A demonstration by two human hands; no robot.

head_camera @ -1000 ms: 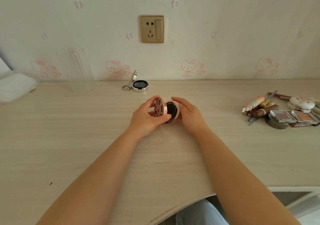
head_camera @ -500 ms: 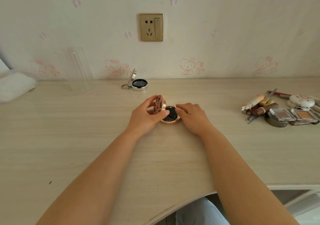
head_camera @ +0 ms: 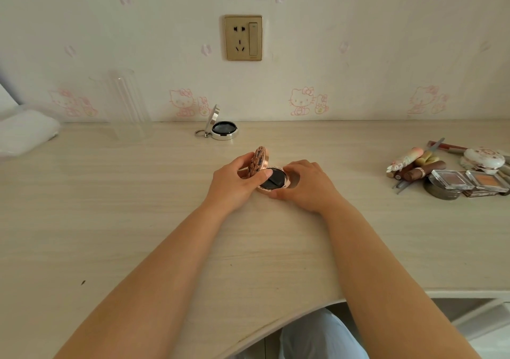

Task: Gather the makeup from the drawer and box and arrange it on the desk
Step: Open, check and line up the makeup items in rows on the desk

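A pale wood-grain desk (head_camera: 138, 220) runs along a cream wall printed with pink cartoon cats, a gold socket plate (head_camera: 243, 37) set above. Mid-desk, a rose-gold compact (head_camera: 271, 178) sits open: the left hand (head_camera: 234, 183) pinches its raised patterned lid, the right hand (head_camera: 305, 183) curls its grip round the base. A silver compact (head_camera: 222, 129) stands open at the far edge by the wall. A clear tumbler (head_camera: 124, 102) is far left, a heap of makeup (head_camera: 452, 171) far right.

Makeup pile (head_camera: 452, 171) cut off right, cloth (head_camera: 24, 132) cut off left
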